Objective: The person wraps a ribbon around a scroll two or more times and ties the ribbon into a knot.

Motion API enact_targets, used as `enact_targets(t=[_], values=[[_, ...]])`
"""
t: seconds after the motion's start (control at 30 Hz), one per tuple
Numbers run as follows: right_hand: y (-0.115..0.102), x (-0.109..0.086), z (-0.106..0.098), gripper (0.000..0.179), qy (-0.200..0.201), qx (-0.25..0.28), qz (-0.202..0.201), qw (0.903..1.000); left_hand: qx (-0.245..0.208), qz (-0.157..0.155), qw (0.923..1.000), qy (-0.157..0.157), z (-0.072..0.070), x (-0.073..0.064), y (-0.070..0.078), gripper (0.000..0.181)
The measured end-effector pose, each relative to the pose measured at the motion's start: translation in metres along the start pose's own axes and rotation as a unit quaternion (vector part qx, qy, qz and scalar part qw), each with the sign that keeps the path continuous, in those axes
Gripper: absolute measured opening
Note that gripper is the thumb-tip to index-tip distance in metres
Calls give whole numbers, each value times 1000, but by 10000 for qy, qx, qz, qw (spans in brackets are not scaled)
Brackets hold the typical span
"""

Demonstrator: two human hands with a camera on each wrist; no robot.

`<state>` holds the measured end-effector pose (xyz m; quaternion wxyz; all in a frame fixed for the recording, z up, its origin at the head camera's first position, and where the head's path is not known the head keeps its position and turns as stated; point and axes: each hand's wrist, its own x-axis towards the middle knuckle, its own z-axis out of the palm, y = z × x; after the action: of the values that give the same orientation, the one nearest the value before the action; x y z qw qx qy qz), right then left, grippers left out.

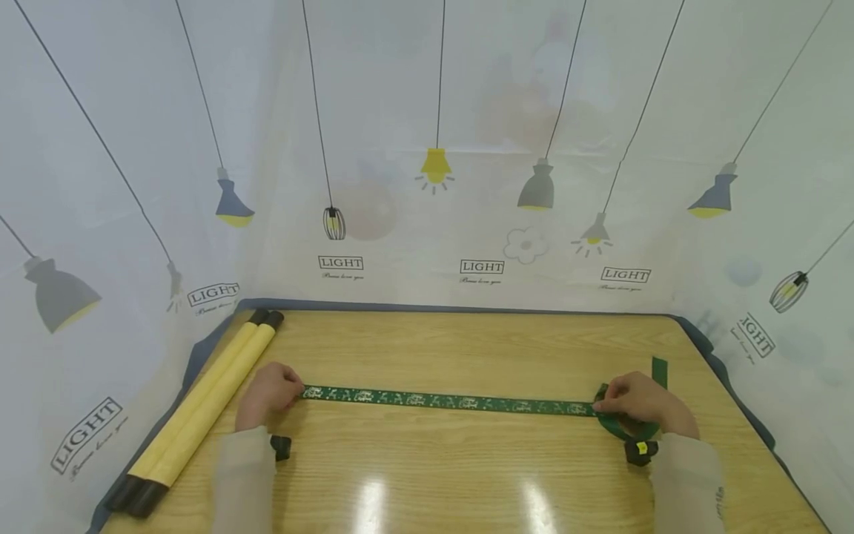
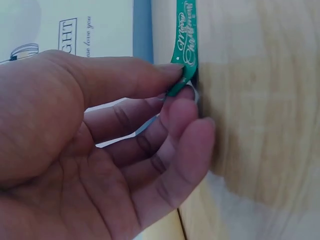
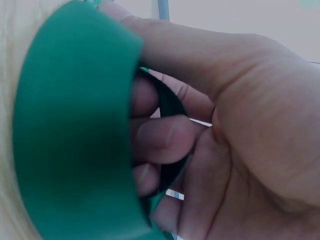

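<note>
A green ribbon (image 1: 440, 400) with pale printed lettering and figures stretches across the wooden table between both hands. My left hand (image 1: 272, 386) pinches its left end between thumb and fingertips; in the left wrist view the ribbon (image 2: 186, 40) bends where the thumb presses it. At the other side my right hand (image 1: 640, 403) pinches the ribbon too. Past that grip the ribbon curls in a loop, its plain green side (image 3: 75, 125) close in the right wrist view, with some fingers inside the loop. A loose tail (image 1: 659, 372) sticks out behind the right hand.
Two yellow rolls with black ends (image 1: 207, 400) lie along the table's left side. Small black devices sit by each wrist, one at the left (image 1: 282, 447) and one with a yellow mark at the right (image 1: 639, 452). A printed curtain (image 1: 400, 245) surrounds the table (image 1: 427, 475).
</note>
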<state>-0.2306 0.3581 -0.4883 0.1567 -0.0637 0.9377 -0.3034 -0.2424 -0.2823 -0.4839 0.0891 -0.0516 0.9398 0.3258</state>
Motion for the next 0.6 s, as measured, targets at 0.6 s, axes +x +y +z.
enact_targets(t=[0.6], values=[[0, 5, 2, 28, -49, -123, 346, 9993, 367, -122, 9980, 506, -5, -5, 5, 38]])
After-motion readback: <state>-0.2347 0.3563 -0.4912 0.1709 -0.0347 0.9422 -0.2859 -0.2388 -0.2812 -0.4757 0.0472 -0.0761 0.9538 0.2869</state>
